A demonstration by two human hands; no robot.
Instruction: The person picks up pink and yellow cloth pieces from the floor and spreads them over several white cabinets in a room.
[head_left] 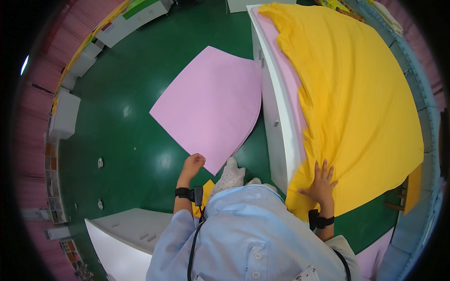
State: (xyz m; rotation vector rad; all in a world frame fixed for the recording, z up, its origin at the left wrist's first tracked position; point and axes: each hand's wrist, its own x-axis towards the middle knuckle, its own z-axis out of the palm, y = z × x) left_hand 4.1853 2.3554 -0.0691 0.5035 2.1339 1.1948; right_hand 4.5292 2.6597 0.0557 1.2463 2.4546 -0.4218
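A yellow fabric sheet (370, 93) lies loosely over a pink mattress (283, 56) on top of a white cabinet (274, 117) to my right. My right hand (321, 183) rests on the sheet's near part with its fingers spread. Folds and creases run through the cloth, and its far left edge is gathered, leaving a strip of pink bare. My left hand (193, 164) hangs at my left side with its fingers curled in. I see nothing in it. Below and beyond that hand, a large pink mat (211, 98) is down by the green floor, its right side against the cabinet.
Another white cabinet (124, 246) stands at the lower left. White units (65, 112) line the left wall below pink curtains (33, 140). A yellow chair-like piece (412, 189) stands beyond the sheet's right edge. Small shiny items (100, 162) lie on the green floor (117, 140).
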